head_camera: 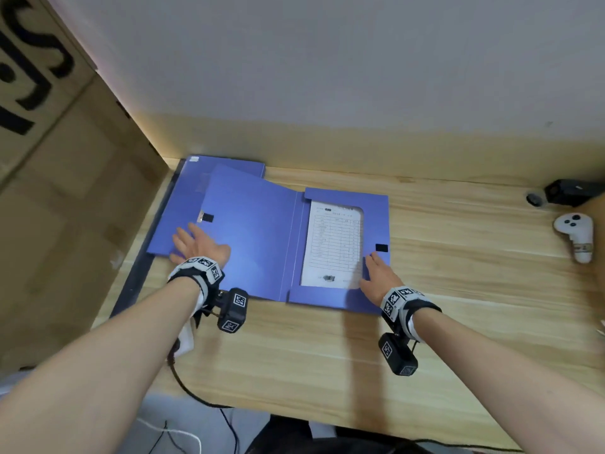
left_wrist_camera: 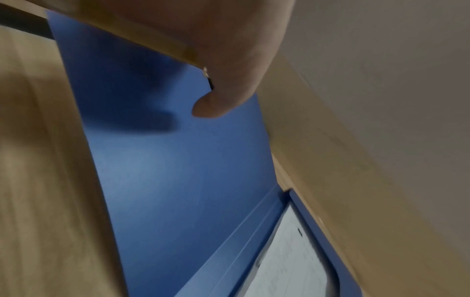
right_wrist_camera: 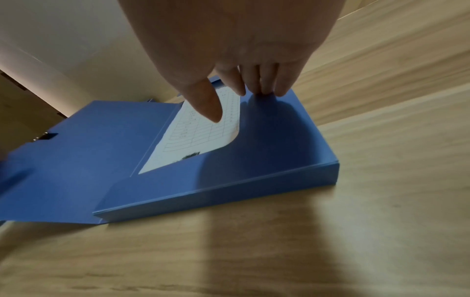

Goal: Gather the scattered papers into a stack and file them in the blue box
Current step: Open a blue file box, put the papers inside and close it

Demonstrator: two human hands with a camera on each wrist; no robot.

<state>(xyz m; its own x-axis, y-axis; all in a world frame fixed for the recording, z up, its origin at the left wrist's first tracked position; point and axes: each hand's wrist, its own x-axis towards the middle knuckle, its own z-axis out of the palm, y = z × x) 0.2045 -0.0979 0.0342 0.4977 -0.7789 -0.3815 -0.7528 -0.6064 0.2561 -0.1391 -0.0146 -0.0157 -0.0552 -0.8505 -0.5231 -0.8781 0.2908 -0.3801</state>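
Note:
The blue box [head_camera: 347,299] lies flat on the wooden table [head_camera: 458,290], its lid [head_camera: 255,237] swung open to the left. Printed papers [head_camera: 332,244] lie stacked inside, tucked under the box's blue flaps [right_wrist_camera: 267,140]. My right hand [head_camera: 376,276] rests with straight fingers on the right flap; its fingertips [right_wrist_camera: 267,90] touch the flap and the thumb hovers over the papers [right_wrist_camera: 198,132]. My left hand [head_camera: 196,247] lies flat, fingers spread, at the lid's left edge near a black clasp tab [head_camera: 207,218]. The lid [left_wrist_camera: 178,170] fills the left wrist view.
A large cardboard box [head_camera: 65,191] walls off the left side. A second blue folder [head_camera: 193,178] lies under the open lid by the wall. A white controller [head_camera: 576,235] and a black device [head_camera: 571,191] sit at the far right. Cables [head_camera: 196,398] hang off the table's front edge.

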